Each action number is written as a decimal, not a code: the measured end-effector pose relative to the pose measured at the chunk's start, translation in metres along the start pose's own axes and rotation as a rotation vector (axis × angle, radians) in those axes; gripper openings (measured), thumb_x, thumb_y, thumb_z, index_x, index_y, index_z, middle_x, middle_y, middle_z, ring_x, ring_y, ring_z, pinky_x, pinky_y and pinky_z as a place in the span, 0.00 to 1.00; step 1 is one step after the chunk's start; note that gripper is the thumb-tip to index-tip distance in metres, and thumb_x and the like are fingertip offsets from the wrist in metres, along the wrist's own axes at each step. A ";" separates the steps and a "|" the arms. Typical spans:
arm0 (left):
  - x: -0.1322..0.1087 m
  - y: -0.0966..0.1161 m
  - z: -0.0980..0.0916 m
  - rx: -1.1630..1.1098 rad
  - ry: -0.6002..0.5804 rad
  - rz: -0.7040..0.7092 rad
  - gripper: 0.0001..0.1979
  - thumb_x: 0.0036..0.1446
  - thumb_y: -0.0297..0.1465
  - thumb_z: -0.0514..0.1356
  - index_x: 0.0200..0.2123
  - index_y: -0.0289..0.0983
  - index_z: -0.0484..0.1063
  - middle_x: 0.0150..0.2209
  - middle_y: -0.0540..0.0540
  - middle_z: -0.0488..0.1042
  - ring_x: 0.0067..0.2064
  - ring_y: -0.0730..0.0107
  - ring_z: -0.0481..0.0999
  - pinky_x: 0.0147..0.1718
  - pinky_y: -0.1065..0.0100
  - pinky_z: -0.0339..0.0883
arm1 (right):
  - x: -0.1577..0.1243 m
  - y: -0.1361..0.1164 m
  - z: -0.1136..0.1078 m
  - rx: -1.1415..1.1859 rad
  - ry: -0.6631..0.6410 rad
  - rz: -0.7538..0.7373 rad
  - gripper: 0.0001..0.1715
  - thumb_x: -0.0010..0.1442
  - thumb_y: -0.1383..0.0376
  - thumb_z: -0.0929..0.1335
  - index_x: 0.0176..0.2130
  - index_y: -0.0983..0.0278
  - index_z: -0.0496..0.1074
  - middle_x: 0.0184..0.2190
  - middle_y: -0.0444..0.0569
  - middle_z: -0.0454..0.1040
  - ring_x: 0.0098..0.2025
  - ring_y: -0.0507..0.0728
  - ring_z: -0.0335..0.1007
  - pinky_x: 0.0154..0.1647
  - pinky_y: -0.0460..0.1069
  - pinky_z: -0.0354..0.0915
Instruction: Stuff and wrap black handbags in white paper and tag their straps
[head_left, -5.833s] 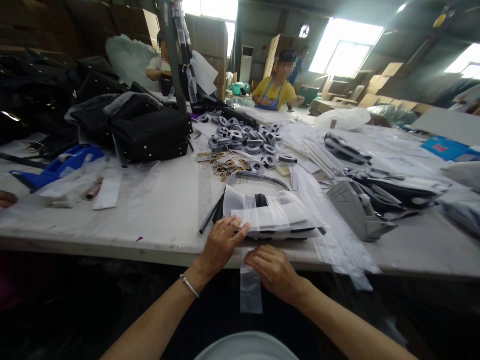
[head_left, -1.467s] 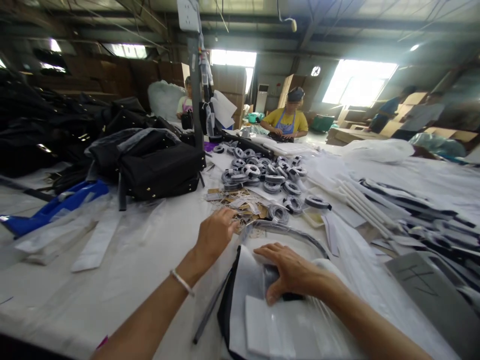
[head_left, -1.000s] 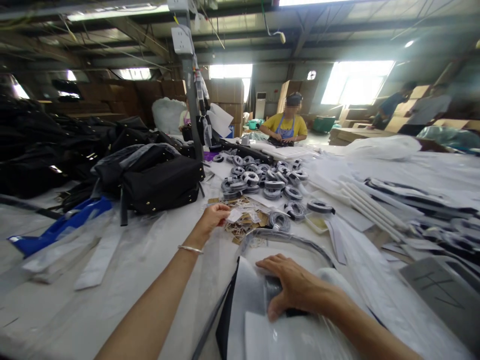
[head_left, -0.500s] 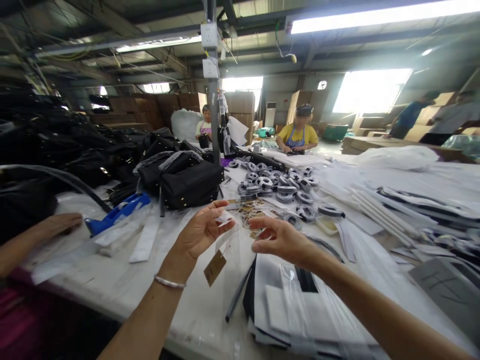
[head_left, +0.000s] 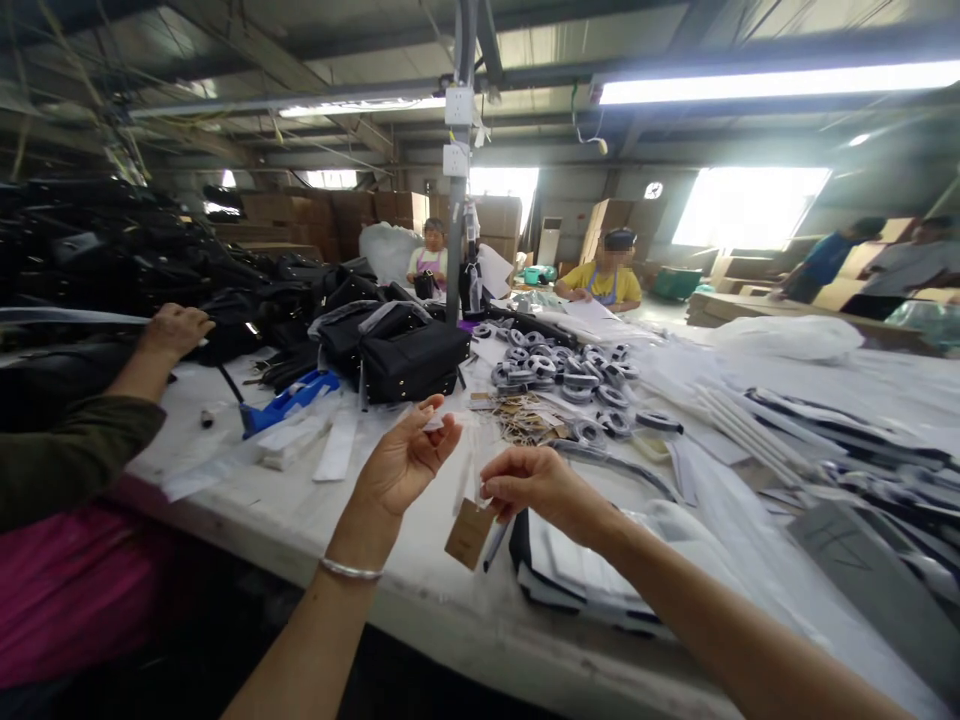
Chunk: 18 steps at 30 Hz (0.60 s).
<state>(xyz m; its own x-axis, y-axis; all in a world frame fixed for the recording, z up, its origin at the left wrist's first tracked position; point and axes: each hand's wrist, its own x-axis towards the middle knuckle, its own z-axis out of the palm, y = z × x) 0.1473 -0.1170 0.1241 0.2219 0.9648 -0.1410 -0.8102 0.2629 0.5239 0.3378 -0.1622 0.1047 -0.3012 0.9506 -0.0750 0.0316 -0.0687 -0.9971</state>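
My left hand [head_left: 401,455] is raised over the table, thumb and fingers pinching a thin piece of clear plastic whose full shape I cannot make out. Lower and to the right, my right hand [head_left: 551,490] is closed at the top of a brown cardboard hang tag [head_left: 469,534], which hangs tilted beneath the fingertips. Just beyond both hands lies a pile of tags with pale strings [head_left: 525,418]. Close by my right forearm is a flat black-and-white stack [head_left: 585,560] partly covered in clear plastic.
Coiled grey-white rings [head_left: 577,375] are heaped mid-table. Black bags [head_left: 412,360] and a blue tape dispenser [head_left: 289,402] lie left. A co-worker's hand [head_left: 176,328] reaches in there. A grey box [head_left: 877,560] sits right; a post [head_left: 456,240] rises behind.
My right hand has come down and left onto the tag, which hung free below my left hand. The co-worker's arm at left has moved up and farther in. The view has shifted.
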 end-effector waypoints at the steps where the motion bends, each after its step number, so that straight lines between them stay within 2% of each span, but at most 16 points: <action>1: -0.003 0.000 -0.001 -0.026 0.004 -0.011 0.10 0.63 0.18 0.51 0.39 0.29 0.73 0.28 0.45 0.72 0.29 0.75 0.77 0.34 0.71 0.78 | -0.001 0.002 0.001 -0.003 0.013 -0.004 0.25 0.43 0.56 0.78 0.36 0.67 0.74 0.28 0.45 0.76 0.26 0.52 0.73 0.29 0.48 0.70; 4: -0.013 -0.002 -0.002 -0.083 0.003 -0.042 0.10 0.63 0.19 0.51 0.39 0.29 0.73 0.27 0.46 0.70 0.28 0.75 0.76 0.34 0.72 0.78 | -0.002 0.008 0.007 -0.008 0.043 -0.025 0.32 0.42 0.60 0.79 0.45 0.65 0.70 0.33 0.45 0.76 0.27 0.52 0.74 0.26 0.48 0.71; 6: -0.020 -0.003 0.000 -0.094 0.003 -0.057 0.10 0.64 0.19 0.51 0.39 0.29 0.73 0.27 0.47 0.70 0.27 0.76 0.76 0.33 0.72 0.78 | 0.000 0.014 0.013 -0.039 0.014 -0.041 0.32 0.43 0.61 0.78 0.47 0.64 0.69 0.32 0.43 0.75 0.26 0.52 0.72 0.24 0.47 0.70; 10: -0.030 0.000 0.005 -0.087 -0.037 -0.086 0.11 0.65 0.20 0.50 0.40 0.29 0.73 0.26 0.47 0.69 0.27 0.77 0.75 0.32 0.73 0.78 | 0.011 0.022 0.028 -0.142 0.014 -0.091 0.22 0.47 0.62 0.76 0.40 0.64 0.69 0.24 0.40 0.74 0.21 0.51 0.69 0.21 0.45 0.67; 13: -0.034 0.004 0.008 -0.089 -0.062 -0.098 0.11 0.65 0.21 0.49 0.41 0.30 0.72 0.26 0.48 0.69 0.26 0.77 0.75 0.31 0.74 0.78 | 0.017 0.023 0.039 -0.123 0.044 -0.092 0.15 0.48 0.61 0.75 0.33 0.64 0.70 0.19 0.39 0.71 0.20 0.50 0.67 0.20 0.44 0.65; 16: -0.032 0.009 0.006 -0.148 -0.043 -0.071 0.11 0.66 0.22 0.49 0.41 0.30 0.72 0.26 0.49 0.68 0.27 0.78 0.75 0.31 0.75 0.78 | 0.016 0.020 0.046 -0.016 -0.006 -0.063 0.18 0.44 0.56 0.77 0.28 0.66 0.72 0.20 0.41 0.71 0.22 0.50 0.68 0.24 0.46 0.67; 18: -0.027 0.013 -0.001 -0.212 -0.014 -0.034 0.12 0.67 0.23 0.48 0.41 0.30 0.71 0.26 0.48 0.69 0.28 0.77 0.76 0.32 0.75 0.78 | 0.011 0.018 0.046 0.041 -0.120 -0.026 0.21 0.40 0.57 0.80 0.29 0.66 0.74 0.25 0.44 0.75 0.28 0.52 0.72 0.32 0.48 0.70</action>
<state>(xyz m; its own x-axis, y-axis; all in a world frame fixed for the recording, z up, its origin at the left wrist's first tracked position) 0.1304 -0.1396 0.1338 0.2573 0.9558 -0.1427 -0.8980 0.2910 0.3301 0.2911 -0.1667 0.0855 -0.4131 0.9095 -0.0472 -0.0158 -0.0590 -0.9981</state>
